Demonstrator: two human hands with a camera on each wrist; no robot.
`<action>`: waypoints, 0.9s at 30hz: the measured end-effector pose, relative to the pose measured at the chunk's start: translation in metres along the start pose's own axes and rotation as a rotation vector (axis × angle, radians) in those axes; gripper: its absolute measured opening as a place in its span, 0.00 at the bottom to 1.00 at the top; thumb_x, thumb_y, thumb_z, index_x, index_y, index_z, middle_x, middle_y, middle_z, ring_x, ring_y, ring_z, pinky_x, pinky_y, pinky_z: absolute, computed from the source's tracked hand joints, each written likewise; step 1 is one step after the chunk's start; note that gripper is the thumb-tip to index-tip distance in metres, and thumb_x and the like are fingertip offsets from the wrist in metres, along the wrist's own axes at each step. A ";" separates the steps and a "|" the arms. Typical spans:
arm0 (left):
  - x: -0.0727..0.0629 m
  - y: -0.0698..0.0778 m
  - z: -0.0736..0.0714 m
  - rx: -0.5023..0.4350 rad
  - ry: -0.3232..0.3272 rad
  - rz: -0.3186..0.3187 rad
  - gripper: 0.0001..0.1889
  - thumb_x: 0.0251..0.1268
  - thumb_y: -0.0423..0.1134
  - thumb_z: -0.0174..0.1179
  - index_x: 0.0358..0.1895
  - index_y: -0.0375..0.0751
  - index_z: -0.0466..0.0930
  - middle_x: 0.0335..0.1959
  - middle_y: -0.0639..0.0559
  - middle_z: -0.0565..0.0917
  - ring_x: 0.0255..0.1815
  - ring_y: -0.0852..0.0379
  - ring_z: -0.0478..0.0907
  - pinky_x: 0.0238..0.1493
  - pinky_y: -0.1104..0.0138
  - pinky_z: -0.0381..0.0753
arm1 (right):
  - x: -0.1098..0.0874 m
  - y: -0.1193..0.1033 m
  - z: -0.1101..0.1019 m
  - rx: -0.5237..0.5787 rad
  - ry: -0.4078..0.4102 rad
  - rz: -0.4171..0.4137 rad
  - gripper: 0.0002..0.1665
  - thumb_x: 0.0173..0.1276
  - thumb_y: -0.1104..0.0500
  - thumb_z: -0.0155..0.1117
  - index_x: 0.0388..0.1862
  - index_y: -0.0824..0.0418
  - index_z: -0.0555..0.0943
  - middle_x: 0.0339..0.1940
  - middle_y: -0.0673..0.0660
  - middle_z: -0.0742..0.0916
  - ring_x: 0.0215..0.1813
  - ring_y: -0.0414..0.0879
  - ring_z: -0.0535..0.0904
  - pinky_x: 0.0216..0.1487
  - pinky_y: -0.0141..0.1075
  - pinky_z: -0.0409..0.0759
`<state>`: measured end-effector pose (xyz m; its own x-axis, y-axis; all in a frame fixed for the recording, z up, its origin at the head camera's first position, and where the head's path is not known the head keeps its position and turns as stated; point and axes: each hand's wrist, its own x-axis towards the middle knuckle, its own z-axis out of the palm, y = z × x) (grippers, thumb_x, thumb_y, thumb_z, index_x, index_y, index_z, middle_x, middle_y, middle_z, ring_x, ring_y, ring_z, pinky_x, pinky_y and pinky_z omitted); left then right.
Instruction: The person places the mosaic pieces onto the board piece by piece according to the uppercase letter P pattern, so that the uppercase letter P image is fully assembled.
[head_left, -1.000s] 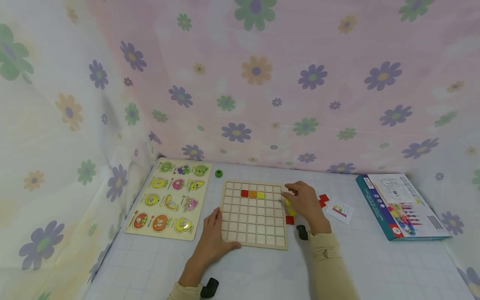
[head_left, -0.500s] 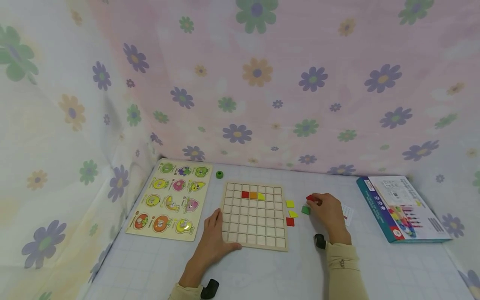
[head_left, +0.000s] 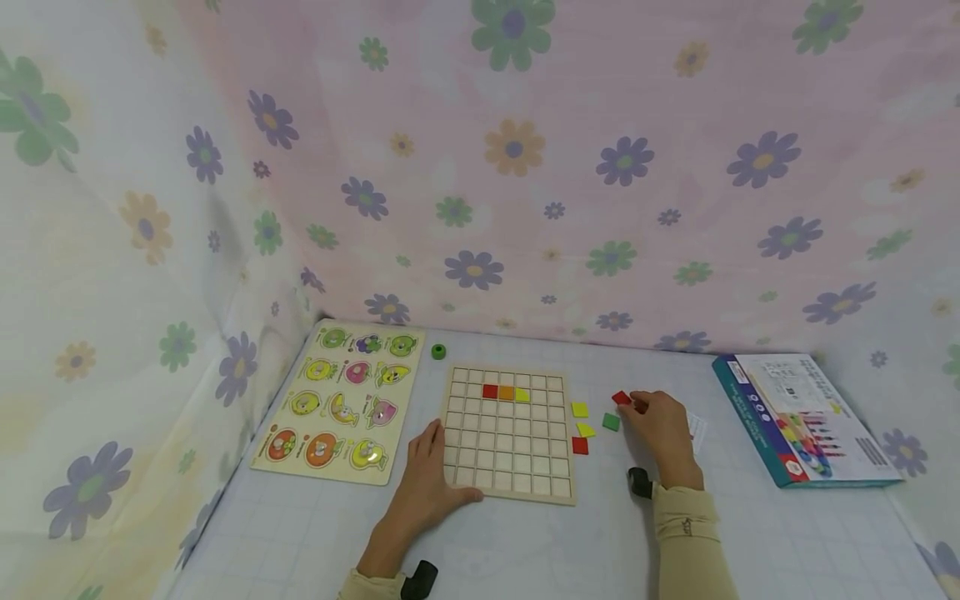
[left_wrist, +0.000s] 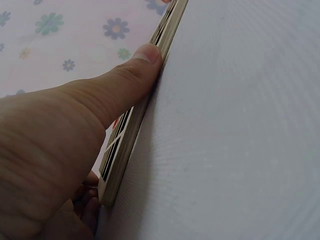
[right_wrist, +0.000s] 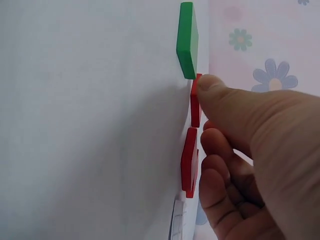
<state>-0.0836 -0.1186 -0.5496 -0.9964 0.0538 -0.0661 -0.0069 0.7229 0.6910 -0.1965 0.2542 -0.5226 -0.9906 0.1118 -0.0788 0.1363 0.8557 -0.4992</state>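
Note:
The wooden grid board [head_left: 502, 459] lies flat mid-table, with a red, an orange and a yellow tile in one upper row. At its near left corner rests my left hand [head_left: 426, 483], fingers straight along the left side and thumb on the front edge. My right hand [head_left: 663, 425] is right of the board, fingers curled, pinching a red tile [head_left: 621, 398] at the tabletop between thumb and fingertips. A green tile [head_left: 611, 422] lies just nearer than it. In the right wrist view, more red tiles [right_wrist: 189, 157] sit under the curled fingers, hidden from the head view.
Two yellow tiles and a red tile [head_left: 581, 446] lie along the board's right edge. A printed card [head_left: 697, 433] is partly covered by my right hand. A fruit puzzle board [head_left: 341, 450] and a green ring [head_left: 438, 352] are left; a flat box [head_left: 825, 425] is far right.
My right hand moved right from the board's edge to the red tile, uncovering the green and yellow tiles and covering part of the card. My left hand stayed put.

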 end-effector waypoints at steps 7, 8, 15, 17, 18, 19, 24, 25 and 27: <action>-0.001 -0.001 0.000 0.002 0.001 0.002 0.69 0.41 0.61 0.81 0.82 0.33 0.47 0.83 0.41 0.53 0.79 0.41 0.53 0.74 0.48 0.69 | 0.005 0.001 0.003 0.007 -0.006 0.000 0.28 0.70 0.56 0.69 0.62 0.73 0.80 0.48 0.69 0.86 0.46 0.58 0.79 0.51 0.53 0.82; -0.001 -0.001 0.000 0.006 -0.001 0.002 0.69 0.41 0.61 0.81 0.82 0.33 0.47 0.83 0.40 0.53 0.79 0.41 0.53 0.74 0.47 0.68 | 0.006 0.000 0.003 0.011 -0.011 0.005 0.28 0.71 0.56 0.68 0.62 0.73 0.80 0.48 0.69 0.86 0.46 0.58 0.78 0.51 0.53 0.81; 0.000 -0.001 0.000 0.005 -0.002 0.005 0.69 0.42 0.62 0.81 0.82 0.32 0.48 0.83 0.40 0.53 0.79 0.40 0.53 0.74 0.47 0.68 | 0.009 -0.002 0.003 0.021 -0.047 0.043 0.27 0.72 0.56 0.66 0.63 0.73 0.79 0.51 0.70 0.87 0.49 0.59 0.79 0.54 0.54 0.81; 0.000 -0.001 0.000 0.003 -0.002 0.005 0.69 0.42 0.62 0.81 0.82 0.32 0.48 0.83 0.40 0.53 0.79 0.40 0.52 0.74 0.47 0.68 | 0.009 -0.002 0.002 0.021 -0.054 0.036 0.26 0.72 0.57 0.66 0.62 0.74 0.80 0.50 0.70 0.87 0.48 0.59 0.79 0.53 0.54 0.81; 0.000 -0.001 0.000 0.002 -0.003 0.004 0.69 0.42 0.62 0.81 0.82 0.32 0.48 0.83 0.40 0.53 0.79 0.40 0.52 0.74 0.47 0.68 | 0.010 -0.002 0.002 0.021 -0.059 0.030 0.26 0.73 0.57 0.66 0.61 0.74 0.80 0.49 0.70 0.87 0.47 0.58 0.79 0.52 0.53 0.81; 0.000 0.000 0.000 0.002 -0.003 0.003 0.69 0.42 0.62 0.81 0.82 0.32 0.48 0.83 0.40 0.53 0.79 0.40 0.52 0.74 0.47 0.68 | 0.010 -0.002 0.002 0.019 -0.064 0.022 0.25 0.73 0.57 0.65 0.61 0.74 0.80 0.48 0.69 0.87 0.46 0.58 0.78 0.51 0.53 0.81; 0.000 -0.001 0.001 0.011 0.004 0.003 0.69 0.41 0.61 0.81 0.81 0.32 0.49 0.82 0.40 0.54 0.78 0.41 0.53 0.73 0.47 0.69 | 0.011 -0.001 0.002 0.011 -0.083 -0.006 0.24 0.74 0.58 0.64 0.60 0.74 0.80 0.45 0.67 0.86 0.44 0.56 0.77 0.48 0.49 0.81; 0.000 -0.001 0.001 0.013 0.006 0.003 0.69 0.40 0.61 0.81 0.81 0.32 0.49 0.82 0.40 0.54 0.78 0.41 0.54 0.73 0.47 0.69 | 0.011 -0.001 0.002 0.010 -0.084 -0.008 0.24 0.74 0.58 0.64 0.61 0.74 0.80 0.45 0.67 0.86 0.44 0.56 0.77 0.48 0.48 0.81; 0.000 -0.002 0.001 0.013 0.008 0.004 0.69 0.41 0.61 0.81 0.81 0.32 0.49 0.82 0.40 0.54 0.78 0.40 0.54 0.73 0.47 0.69 | 0.010 -0.001 0.002 0.011 -0.085 -0.009 0.24 0.74 0.58 0.64 0.61 0.74 0.80 0.45 0.67 0.85 0.44 0.55 0.77 0.47 0.48 0.80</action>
<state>-0.0831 -0.1190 -0.5517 -0.9970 0.0517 -0.0576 -0.0015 0.7313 0.6821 -0.2068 0.2530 -0.5246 -0.9873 0.0608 -0.1469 0.1282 0.8506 -0.5099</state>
